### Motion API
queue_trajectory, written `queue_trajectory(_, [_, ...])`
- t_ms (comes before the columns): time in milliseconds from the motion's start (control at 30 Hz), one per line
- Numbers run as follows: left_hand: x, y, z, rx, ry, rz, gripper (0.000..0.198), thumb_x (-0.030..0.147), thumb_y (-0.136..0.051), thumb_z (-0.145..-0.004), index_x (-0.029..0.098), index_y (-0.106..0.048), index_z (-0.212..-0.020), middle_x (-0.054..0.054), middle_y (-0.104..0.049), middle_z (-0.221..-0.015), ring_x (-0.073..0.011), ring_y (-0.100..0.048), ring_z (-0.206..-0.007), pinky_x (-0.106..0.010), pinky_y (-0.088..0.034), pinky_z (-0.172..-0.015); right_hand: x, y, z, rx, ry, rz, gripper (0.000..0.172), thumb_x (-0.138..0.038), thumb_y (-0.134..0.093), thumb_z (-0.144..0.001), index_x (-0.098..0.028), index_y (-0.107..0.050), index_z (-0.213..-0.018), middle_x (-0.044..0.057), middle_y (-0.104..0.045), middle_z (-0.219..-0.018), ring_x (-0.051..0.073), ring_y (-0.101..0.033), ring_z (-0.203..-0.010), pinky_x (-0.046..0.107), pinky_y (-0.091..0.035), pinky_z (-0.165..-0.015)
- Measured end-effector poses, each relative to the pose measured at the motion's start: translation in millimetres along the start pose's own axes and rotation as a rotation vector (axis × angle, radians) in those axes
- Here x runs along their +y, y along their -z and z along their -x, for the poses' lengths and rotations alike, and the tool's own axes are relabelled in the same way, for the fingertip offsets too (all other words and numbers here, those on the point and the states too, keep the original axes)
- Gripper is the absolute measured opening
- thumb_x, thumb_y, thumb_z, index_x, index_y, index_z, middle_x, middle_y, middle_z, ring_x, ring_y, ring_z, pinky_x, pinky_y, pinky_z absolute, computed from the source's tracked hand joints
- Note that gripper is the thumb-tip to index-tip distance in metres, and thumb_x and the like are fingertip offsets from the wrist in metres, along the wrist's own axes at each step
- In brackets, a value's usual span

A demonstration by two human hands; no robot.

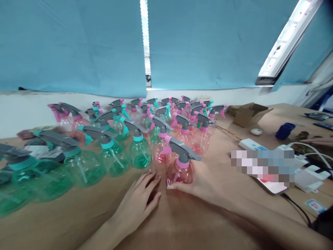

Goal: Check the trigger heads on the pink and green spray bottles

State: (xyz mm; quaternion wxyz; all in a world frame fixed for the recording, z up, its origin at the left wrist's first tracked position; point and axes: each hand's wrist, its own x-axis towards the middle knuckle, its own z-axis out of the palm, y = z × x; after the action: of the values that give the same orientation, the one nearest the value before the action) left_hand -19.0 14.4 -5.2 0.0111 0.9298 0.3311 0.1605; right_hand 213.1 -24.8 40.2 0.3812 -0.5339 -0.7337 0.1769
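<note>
My right hand (197,184) is wrapped round the body of a clear pink spray bottle (179,173) with a pink collar and grey trigger head. That bottle stands upright at the front of the group. My left hand (143,194) rests on the tabletop just left of it, fingers spread and holding nothing. Nearest to the left hand's fingertips is a green spray bottle (141,152) with a turquoise collar. Another pink spray bottle (161,147) stands close behind the held one. A row of green spray bottles (114,158) runs off to the left, the leftmost ones blurred.
Several more pink and green spray bottles crowd the table (161,229) toward the wall. To the right lie an open cardboard box (248,114), a white mouse (256,131), a blue cup-like object (284,131), a white power strip (252,146), chargers with cables, and a phone (275,185), partly pixelated.
</note>
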Motion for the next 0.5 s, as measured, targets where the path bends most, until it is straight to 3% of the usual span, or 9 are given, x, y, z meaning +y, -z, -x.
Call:
queue_trajectory(133, [7.9,-2.4,-3.2,0.023,-0.028,0.031,0.036,0.030,-0.046,-0.093,0.019,-0.052,-0.126,-0.010,-0.054,-0.131,-0.0279,-0.046,-0.123,-0.046,-0.042,-0.099,3.5,14.0,9.1,0.017,-0.030,-0.001,0.051,-0.053,-0.070,-0.068,-0.024,-0.057,-0.107,0.005,-0.066,-0.103,0.025,-0.062,-0.095,0.042,-0.049,-0.083])
queue_trajectory(267, [25.6,-8.0,-15.0,-0.016,-0.080,0.046,0.037,0.027,-0.048,-0.092,0.018,-0.051,-0.128,-0.011,-0.052,-0.132,-0.0291,-0.045,-0.123,-0.048,-0.041,-0.099,12.9,41.5,23.5,0.073,-0.107,0.053,0.048,-0.049,-0.071,-0.069,-0.025,-0.055,-0.107,0.005,-0.066,-0.105,0.026,-0.061,-0.097,0.041,-0.049,-0.081])
queue_trajectory(400, [47.2,-16.0,-35.3,-0.059,-0.146,0.087,0.040,0.026,-0.050,-0.091,0.017,-0.049,-0.130,-0.012,-0.051,-0.134,-0.0296,-0.043,-0.125,-0.048,-0.041,-0.100,36.4,74.0,40.7,0.122,-0.214,0.167,0.053,-0.047,-0.071,-0.068,-0.025,-0.053,-0.112,0.007,-0.063,-0.108,0.029,-0.060,-0.099,0.044,-0.047,-0.082])
queue_trajectory(500, [61.8,-22.3,-54.4,-0.081,-0.188,0.137,0.039,0.024,-0.052,-0.090,0.017,-0.051,-0.128,-0.012,-0.051,-0.133,-0.0293,-0.043,-0.126,-0.047,-0.040,-0.101,61.9,94.7,49.6,0.182,-0.215,0.272,0.047,-0.053,-0.068,-0.069,-0.022,-0.052,-0.101,0.008,-0.061,-0.099,0.028,-0.058,-0.090,0.043,-0.047,-0.075])
